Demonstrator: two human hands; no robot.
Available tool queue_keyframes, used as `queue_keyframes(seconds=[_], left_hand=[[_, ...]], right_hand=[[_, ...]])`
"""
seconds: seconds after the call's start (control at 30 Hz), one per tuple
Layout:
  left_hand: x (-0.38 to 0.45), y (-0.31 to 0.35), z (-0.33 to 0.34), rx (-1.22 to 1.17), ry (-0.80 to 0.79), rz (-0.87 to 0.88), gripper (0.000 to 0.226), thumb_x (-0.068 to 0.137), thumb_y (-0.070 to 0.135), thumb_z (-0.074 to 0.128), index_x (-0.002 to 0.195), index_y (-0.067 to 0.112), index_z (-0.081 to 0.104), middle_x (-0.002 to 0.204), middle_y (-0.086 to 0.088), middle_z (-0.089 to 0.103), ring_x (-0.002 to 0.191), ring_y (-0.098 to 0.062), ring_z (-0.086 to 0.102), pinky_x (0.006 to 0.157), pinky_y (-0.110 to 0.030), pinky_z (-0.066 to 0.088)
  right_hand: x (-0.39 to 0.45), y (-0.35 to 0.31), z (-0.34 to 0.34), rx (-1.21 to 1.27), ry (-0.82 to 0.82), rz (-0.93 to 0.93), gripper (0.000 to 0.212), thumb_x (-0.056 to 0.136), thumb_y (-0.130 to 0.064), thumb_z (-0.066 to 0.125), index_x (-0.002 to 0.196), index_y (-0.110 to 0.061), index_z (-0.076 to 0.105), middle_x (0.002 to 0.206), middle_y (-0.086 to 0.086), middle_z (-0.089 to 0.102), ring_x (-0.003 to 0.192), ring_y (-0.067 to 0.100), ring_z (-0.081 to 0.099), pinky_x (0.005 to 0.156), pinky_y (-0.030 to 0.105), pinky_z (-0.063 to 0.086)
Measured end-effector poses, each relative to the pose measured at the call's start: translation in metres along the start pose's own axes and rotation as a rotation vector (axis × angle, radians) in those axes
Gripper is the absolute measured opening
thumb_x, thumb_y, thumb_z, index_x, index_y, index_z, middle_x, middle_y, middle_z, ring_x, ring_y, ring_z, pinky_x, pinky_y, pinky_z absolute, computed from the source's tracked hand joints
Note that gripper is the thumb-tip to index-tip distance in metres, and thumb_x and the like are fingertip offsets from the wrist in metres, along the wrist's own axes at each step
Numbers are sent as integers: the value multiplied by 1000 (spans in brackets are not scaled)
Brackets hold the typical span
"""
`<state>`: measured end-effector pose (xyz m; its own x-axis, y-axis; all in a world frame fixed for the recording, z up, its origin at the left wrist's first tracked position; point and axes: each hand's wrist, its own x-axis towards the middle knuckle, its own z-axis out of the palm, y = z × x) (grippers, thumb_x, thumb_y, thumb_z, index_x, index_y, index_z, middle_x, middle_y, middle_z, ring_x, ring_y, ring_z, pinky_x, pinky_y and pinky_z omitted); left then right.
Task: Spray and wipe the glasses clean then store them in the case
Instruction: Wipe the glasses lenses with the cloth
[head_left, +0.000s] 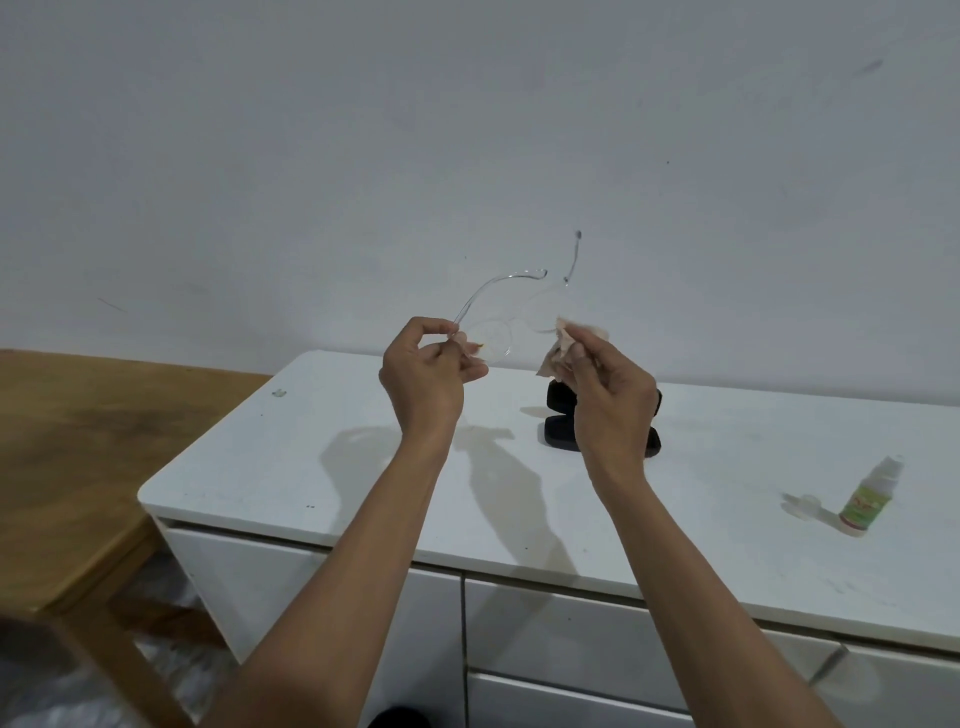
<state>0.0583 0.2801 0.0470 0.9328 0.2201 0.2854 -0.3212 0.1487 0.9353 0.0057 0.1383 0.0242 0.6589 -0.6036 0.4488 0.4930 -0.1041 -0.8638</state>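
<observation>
Clear-framed glasses (519, 317) are held up in front of the wall, temples pointing away from me. My left hand (423, 376) pinches the left lens rim and hinge. My right hand (610, 400) grips a crumpled pinkish cloth (558, 348) pressed against the right lens. Behind my right hand an open black glasses case (558, 434) lies on the white cabinet top (337, 467), partly hidden. A small spray bottle (870, 499) with a green label stands at the right, its clear cap (805, 506) lying beside it.
The cabinet has white drawers (571, 639) below its top and stands against a pale wall. A wooden table (78, 441) sits to the left, lower than the cabinet. Crinkled plastic sheeting (166, 597) lies on the floor under it.
</observation>
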Motion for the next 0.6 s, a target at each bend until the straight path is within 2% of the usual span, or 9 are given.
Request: queue_keyframes(seconds=[0.07,0.2,0.3,0.37,0.5,0.6], left_hand=[[-1,-1,0,10,14,-1,10,94,-5,61,92,4,65,73,-11,77,54,-25,73,62,-32,63],[-5,-1,2,20,-12,19,10,95,-5,60,92,4,65,73,-13,76,55,-27,73,61,-33,63],[-8,0,1,7,-49,40,8,96,-6,60,94,0,64,71,-13,74,55,-25,74,58,-29,61],[-8,0,0,-2,-73,48,4,96,-5,62,96,-1,64,69,-13,74,57,-25,75,58,-29,61],[-8,1,-2,-7,-136,64,3,95,-3,64,95,0,63,70,-16,75,63,-31,76,63,-39,65],[-7,-1,-2,-6,-144,56,2,95,0,66,96,1,64,71,-17,76,63,-34,76,64,-45,65]], right_hand=[[-7,5,6,42,-26,48,20,99,-13,66,111,-21,79,98,-3,80,99,21,75,97,39,59],[-19,9,22,43,-115,73,23,99,-16,66,108,-32,79,99,-2,80,97,34,73,99,49,57],[-19,8,31,8,-149,85,24,101,-16,64,116,-30,77,107,-9,79,102,19,73,101,47,56],[-17,8,35,-20,-171,94,24,102,-21,63,122,-24,75,113,-11,78,104,17,73,102,48,55],[-17,3,42,-106,-262,88,35,103,-42,54,126,-24,74,120,-8,75,118,8,68,106,43,53],[-15,1,43,-96,-266,96,32,106,-30,48,126,-22,72,109,-3,77,106,12,72,99,45,58]])
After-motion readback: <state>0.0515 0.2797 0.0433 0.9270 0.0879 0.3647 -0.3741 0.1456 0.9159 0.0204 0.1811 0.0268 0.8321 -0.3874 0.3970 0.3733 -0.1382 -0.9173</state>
